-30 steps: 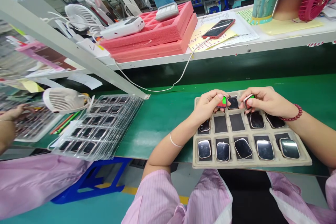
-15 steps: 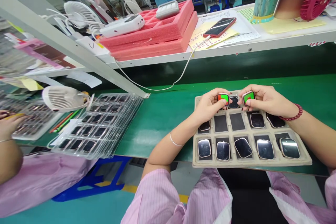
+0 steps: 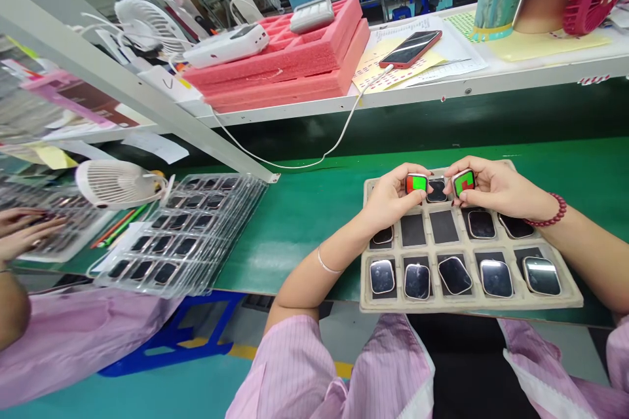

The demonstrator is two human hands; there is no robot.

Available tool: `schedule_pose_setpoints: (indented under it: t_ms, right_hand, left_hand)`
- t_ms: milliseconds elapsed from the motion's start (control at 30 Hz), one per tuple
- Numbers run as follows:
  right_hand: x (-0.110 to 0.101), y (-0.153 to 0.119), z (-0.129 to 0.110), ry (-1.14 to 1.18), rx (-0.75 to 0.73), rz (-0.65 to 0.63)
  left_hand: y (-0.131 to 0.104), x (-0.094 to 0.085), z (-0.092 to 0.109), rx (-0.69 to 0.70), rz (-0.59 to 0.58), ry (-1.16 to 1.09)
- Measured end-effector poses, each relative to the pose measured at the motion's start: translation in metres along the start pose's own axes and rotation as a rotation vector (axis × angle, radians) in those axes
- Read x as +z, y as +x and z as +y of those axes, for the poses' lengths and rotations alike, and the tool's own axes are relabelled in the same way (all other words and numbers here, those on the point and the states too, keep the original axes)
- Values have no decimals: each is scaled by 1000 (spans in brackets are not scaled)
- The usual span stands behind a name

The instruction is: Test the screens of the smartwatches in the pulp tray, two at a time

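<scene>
in the head view, the left hand (image 3: 396,196) is closed on a watch (image 3: 417,184), fingers narrow around its case; the screen shows red and green and faces the camera. the right hand (image 3: 486,191) is closed in the same way on a second watch (image 3: 464,183), screen also red and green. both watches are held up over the far row of the tray (image 3: 540,304), near each other but apart. between them, a dark-screened watch (image 3: 437,190) lies in the tray. in the near row, five dark-screened units (image 3: 455,276) lie in their compartments. in the middle row, two compartments left of center hold only dark pads (image 3: 443,228). the tray rests on the green table (image 3: 314,229); a clear tray stack (image 3: 181,236) is at left.
</scene>
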State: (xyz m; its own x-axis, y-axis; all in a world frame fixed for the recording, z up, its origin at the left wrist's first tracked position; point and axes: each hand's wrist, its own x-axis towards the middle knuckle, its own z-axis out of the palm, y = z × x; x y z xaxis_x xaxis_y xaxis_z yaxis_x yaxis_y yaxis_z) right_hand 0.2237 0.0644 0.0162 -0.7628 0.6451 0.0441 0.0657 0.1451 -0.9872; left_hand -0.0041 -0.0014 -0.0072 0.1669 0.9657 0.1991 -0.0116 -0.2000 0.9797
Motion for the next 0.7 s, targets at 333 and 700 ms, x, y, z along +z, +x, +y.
schedule_pose_setpoints:
  t_ms: [333, 700]
  right_hand:
    - [-3, 0, 4, 21, -3, -46]
    - [-2, 0, 2, 20, 31, -35]
  left_hand:
    - [-1, 1, 2, -18, 16, 32]
    - [0, 0, -1, -38, -3, 36]
